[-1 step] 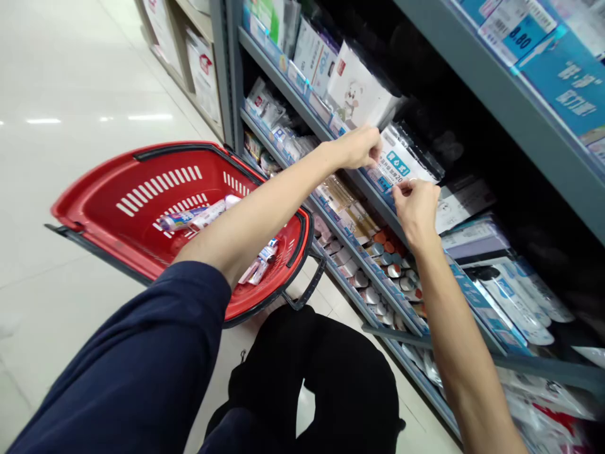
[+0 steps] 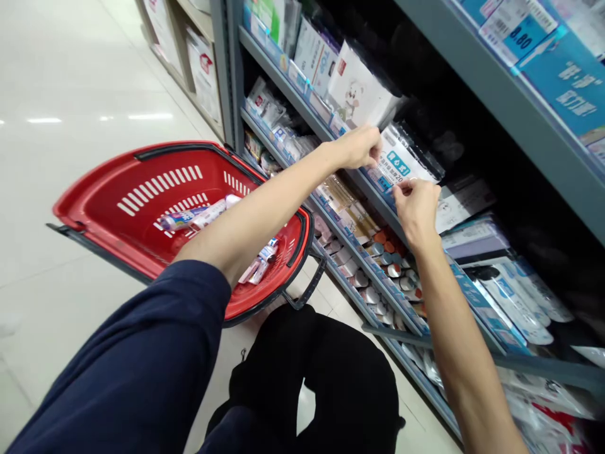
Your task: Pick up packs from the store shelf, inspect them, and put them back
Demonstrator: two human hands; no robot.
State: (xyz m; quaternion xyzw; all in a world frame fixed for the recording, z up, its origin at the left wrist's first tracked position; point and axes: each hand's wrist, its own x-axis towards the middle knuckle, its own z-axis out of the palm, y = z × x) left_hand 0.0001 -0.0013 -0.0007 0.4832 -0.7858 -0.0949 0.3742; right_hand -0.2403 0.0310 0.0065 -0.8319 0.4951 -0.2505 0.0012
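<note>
On the shelf ledge stands a flat white plastic-wrapped packet [image 2: 401,162] with a teal label and Chinese print. My left hand [image 2: 362,148] is closed at the packet's left edge, fingertips curled against it. At its lower right edge my right hand [image 2: 416,202] pinches with thumb and forefinger. Another white packet [image 2: 352,94] with a bear drawing stands just beyond my left hand. Beside my right hand lies a further white packet [image 2: 466,205], tilted back. The fingers hide parts of the packet's front edge.
A red shopping basket [image 2: 104,195] with a black handle stands at the left, below my left arm. Several tubes and small packs [image 2: 208,214] lie in it. Lower shelf rows hold rolled goods [image 2: 350,268]. A grey shelf edge [image 2: 501,107] overhangs at the right.
</note>
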